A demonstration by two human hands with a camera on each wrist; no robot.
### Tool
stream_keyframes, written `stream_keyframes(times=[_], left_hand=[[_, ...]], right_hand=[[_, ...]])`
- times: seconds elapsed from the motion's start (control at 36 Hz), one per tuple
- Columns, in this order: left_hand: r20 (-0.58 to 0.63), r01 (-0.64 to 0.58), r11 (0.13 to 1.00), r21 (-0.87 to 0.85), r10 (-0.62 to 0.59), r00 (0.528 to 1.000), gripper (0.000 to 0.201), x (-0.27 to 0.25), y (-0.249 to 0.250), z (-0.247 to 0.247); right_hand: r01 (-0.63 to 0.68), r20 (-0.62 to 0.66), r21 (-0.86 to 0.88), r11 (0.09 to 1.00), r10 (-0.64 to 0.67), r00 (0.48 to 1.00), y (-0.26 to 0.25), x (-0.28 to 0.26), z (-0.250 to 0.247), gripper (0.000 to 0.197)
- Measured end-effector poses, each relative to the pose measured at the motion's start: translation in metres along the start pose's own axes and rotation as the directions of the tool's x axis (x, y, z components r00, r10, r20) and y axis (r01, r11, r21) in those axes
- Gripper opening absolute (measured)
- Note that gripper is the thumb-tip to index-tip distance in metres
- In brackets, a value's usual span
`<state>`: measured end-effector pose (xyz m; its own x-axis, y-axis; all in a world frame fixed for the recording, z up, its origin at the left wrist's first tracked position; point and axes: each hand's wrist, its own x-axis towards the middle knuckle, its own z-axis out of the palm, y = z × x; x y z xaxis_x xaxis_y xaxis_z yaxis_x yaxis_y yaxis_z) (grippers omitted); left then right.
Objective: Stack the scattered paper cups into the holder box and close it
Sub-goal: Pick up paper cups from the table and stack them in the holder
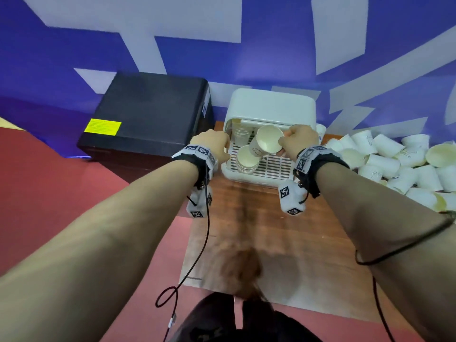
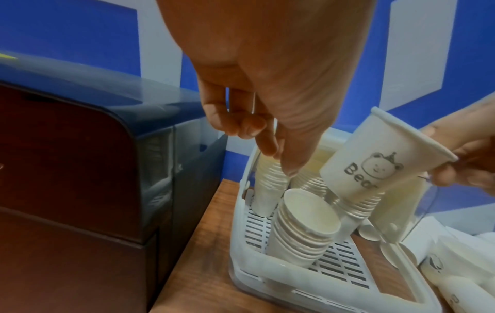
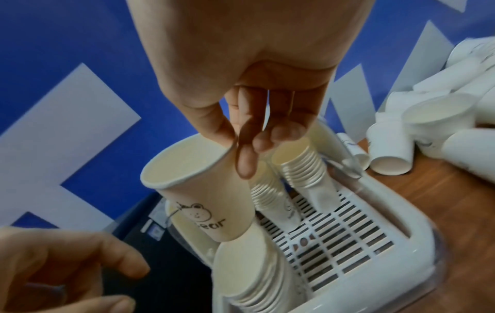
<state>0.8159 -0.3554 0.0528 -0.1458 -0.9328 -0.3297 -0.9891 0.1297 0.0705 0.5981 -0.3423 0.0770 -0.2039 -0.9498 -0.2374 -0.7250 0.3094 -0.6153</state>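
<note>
Two bare hands work over the wooden table, each wrist wearing a black band with square-patterned white marker blocks. At the table's far edge sits the white holder box, its slatted tray showing at the front and its lid raised. One stack of nested paper cups, the near stack, leans in the tray's near left corner with its mouth up. Behind it three more stacks show in the wrist views: the left rear stack, a middle stack and the right rear stack; how many cups each holds cannot be counted.

The right hand pinches one printed cup by its rim between thumb and fingers, tilted, its base just over the near stack's mouth; a bear drawing and the word "Bear" show on its side. The left hand holds nothing, fingers loosely curled, hovering at the box's left side with its fingertips close above the left rear stack; whether they touch it cannot be told.

Along the table's right edge lies the pile of loose cups, too many and too overlapped to count. Left of the box, off the table's far left corner, stands one black case with a yellow label. Behind everything runs a blue and white wall.
</note>
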Motion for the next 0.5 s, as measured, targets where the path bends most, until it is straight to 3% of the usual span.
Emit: stream_keyframes(times=[0.17, 0.25, 0.31, 0.36, 0.5], left_hand=[[0.024, 0.039, 0.998, -0.053, -0.038, 0.999, 0.027, 0.000, -0.018, 0.011], [0.032, 0.047, 0.996, -0.077, -0.045, 0.998, 0.028, 0.000, -0.025, 0.016], [0.035, 0.045, 0.995, -0.085, -0.042, 0.999, 0.029, 0.000, -0.028, 0.019], [0.026, 0.037, 0.996, -0.081, -0.035, 0.999, 0.029, 0.000, -0.028, 0.018], [-0.029, -0.075, 0.996, -0.049, 0.074, 0.997, 0.039, 0.010, -0.008, 0.000]], right_hand=[[0.045, 0.066, -0.018, 0.999, -0.044, 0.997, -0.011, 0.008, 0.034, 0.006], [0.057, 0.086, -0.087, 0.995, -0.050, 0.995, -0.009, 0.006, 0.045, 0.008], [0.048, 0.107, -0.103, 0.994, -0.037, 0.994, -0.002, 0.006, 0.049, 0.021], [0.039, 0.121, -0.126, 0.991, -0.023, 0.992, 0.004, 0.004, 0.047, 0.028], [0.061, 0.036, -0.211, 0.975, -0.055, 0.998, 0.017, 0.000, 0.009, 0.025]])
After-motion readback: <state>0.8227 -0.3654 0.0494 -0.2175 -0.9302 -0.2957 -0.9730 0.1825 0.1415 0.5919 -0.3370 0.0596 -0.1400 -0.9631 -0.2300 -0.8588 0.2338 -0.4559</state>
